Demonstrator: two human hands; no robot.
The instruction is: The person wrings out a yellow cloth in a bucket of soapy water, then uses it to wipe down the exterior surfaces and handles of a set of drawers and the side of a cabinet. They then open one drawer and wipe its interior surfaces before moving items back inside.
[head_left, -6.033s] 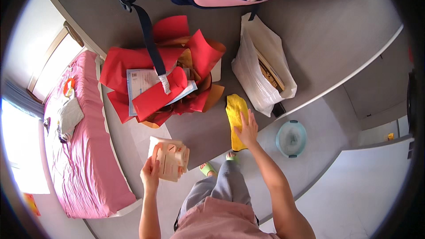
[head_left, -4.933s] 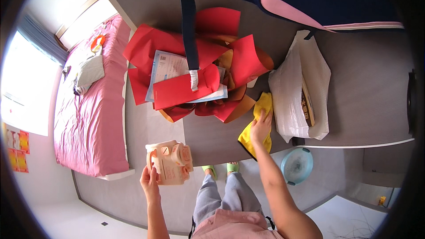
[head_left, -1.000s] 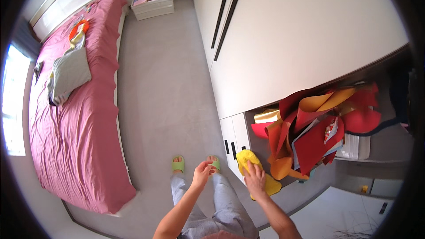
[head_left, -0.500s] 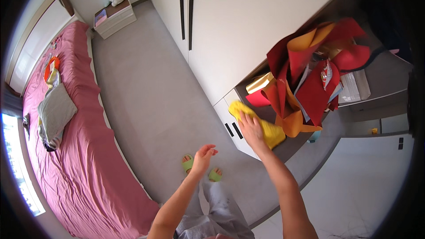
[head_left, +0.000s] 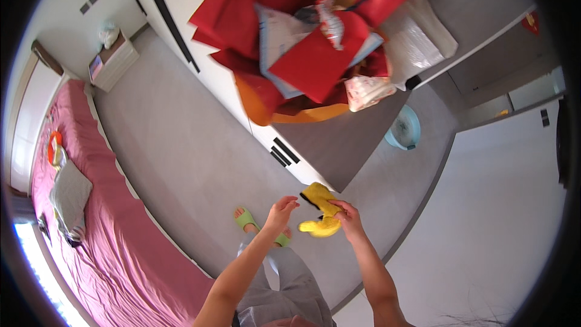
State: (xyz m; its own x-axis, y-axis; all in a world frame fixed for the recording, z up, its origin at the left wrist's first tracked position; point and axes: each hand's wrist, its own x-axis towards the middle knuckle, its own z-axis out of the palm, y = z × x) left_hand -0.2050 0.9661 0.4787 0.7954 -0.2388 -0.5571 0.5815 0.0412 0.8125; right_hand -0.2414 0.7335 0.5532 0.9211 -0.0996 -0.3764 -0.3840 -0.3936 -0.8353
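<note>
A yellow cleaning cloth (head_left: 319,225) with a dark edge hangs folded from my right hand (head_left: 349,220), which pinches it at its right side. It is held in the air just off the near corner of a low cabinet's dark brown top (head_left: 345,154). My left hand (head_left: 282,213) is to the left of the cloth, apart from it, with nothing in it and its fingers loosely bent. Beyond both hands, a bulky heap of red and orange sheets (head_left: 315,60) covers much of the cabinet top. A small shiny packet (head_left: 330,24) lies on the heap.
A light blue basin (head_left: 403,128) stands on the grey floor right of the cabinet. A clear plastic-wrapped package (head_left: 417,39) lies beside the heap. At the left is a bed with a pink sheet (head_left: 130,248); a small nightstand (head_left: 115,63) is at the far left.
My right hand has lifted the yellow cloth off the cabinet top and drawn it nearer to me. The view has turned toward the right, and the blue basin now shows more fully.
</note>
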